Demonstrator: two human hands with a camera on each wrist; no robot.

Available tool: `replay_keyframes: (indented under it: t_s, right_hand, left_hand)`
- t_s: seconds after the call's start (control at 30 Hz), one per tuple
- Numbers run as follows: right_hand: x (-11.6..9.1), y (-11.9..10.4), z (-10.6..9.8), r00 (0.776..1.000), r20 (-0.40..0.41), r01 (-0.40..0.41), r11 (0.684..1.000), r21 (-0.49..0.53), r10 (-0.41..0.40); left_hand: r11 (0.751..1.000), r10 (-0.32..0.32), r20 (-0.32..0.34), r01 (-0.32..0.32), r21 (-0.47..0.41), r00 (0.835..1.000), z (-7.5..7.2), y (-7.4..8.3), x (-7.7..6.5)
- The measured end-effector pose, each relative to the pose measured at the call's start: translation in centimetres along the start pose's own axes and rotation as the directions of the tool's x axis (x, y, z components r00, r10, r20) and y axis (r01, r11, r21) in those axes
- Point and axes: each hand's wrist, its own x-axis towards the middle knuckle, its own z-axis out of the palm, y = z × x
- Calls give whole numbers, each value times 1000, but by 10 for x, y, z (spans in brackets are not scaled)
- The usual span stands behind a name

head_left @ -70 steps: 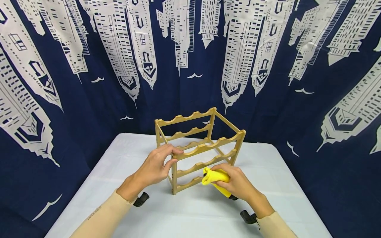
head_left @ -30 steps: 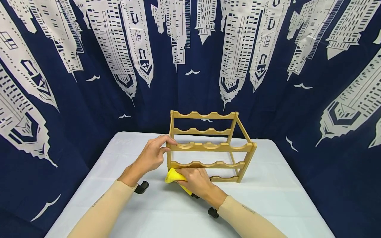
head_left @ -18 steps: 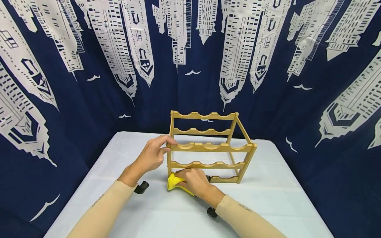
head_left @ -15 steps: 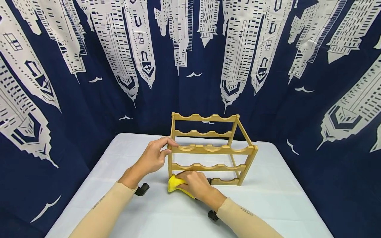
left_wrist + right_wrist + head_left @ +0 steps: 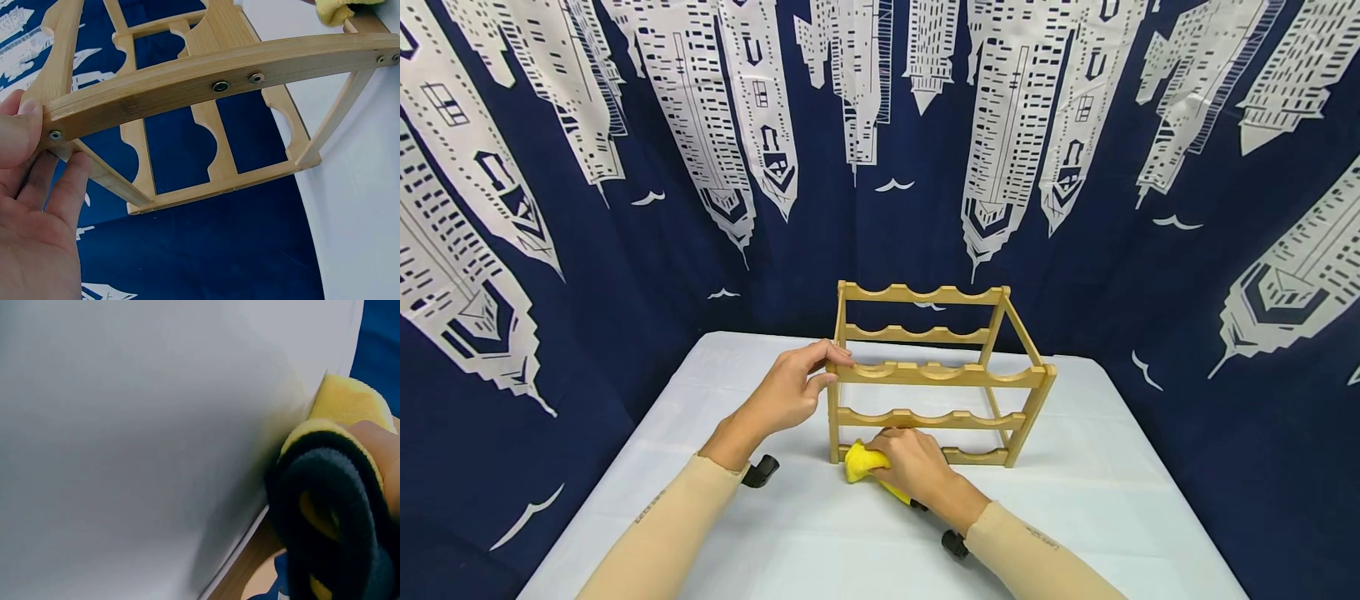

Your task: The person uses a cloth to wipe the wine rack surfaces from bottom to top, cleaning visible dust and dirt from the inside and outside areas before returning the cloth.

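A light wooden rack with scalloped rails (image 5: 940, 375) stands on the table, its long side towards me. My left hand (image 5: 782, 396) holds its upper front left corner; in the left wrist view, thumb and fingers lie on either side of the wood (image 5: 175, 84). Bunched in my right hand (image 5: 917, 468) is a yellow cloth (image 5: 861, 463) with a dark side, pressed against the lowest front rail near its left end. The right wrist view shows the folded cloth (image 5: 350, 403) along the rail (image 5: 247, 556); most of the right fingers are hidden there.
A white cloth covers the table (image 5: 820, 550). Behind and beside it hangs a dark blue curtain (image 5: 880, 242) printed with white buildings and birds. Black wrist cameras (image 5: 762, 472) sit at both wrists.
The rack has turned from a slant to face me. My right hand went left with the cloth to the lowest rail's left end, then slid slightly right. The left hand kept its corner.
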Motion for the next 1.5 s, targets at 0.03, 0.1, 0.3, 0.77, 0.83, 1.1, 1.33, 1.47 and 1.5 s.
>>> replay_keyframes:
  t_s: [0.03, 0.1, 0.3, 0.77, 0.83, 1.1, 1.33, 1.47, 1.5]
  right_hand:
    - [-1, 0, -1, 1000, 0, -6, 1000, -7, 6]
    - [-4, 1, -2, 1000, -8, -20, 1000, -10, 20]
    - [-12, 7, -4, 992, -72, -97, 994, 40, 100]
    - [-31, 23, -22, 967, -142, -208, 977, 46, 212]
    - [-36, 30, -23, 960, -142, -236, 971, 43, 240]
    - [-54, 49, -25, 949, -83, -305, 952, 16, 305]
    - [-70, 58, -32, 943, -116, -316, 949, -15, 312]
    - [-83, 72, -41, 928, -166, -343, 939, -26, 334]
    - [-87, 75, -44, 921, -172, -360, 932, -37, 349]
  left_hand:
    - [1000, -2, 0, 2, -3, 1000, 0, 0, 0]
    - [1000, -3, -4, 3, -8, 1000, 1, 0, 0]
    - [1000, -4, -4, 4, -3, 1000, 3, 1, -1]
    - [999, -6, -5, 6, 39, 1000, 3, 4, 2]
    - [998, -10, -13, 11, 62, 1000, 1, 4, 1]
    - [997, -36, -21, 37, 71, 999, -1, -1, -3]
    - [998, -29, -18, 29, 48, 999, 3, -3, -3]
    - [999, -24, -24, 25, 44, 999, 4, -4, -3]
    - [999, -27, -22, 28, 44, 999, 4, -4, -3]
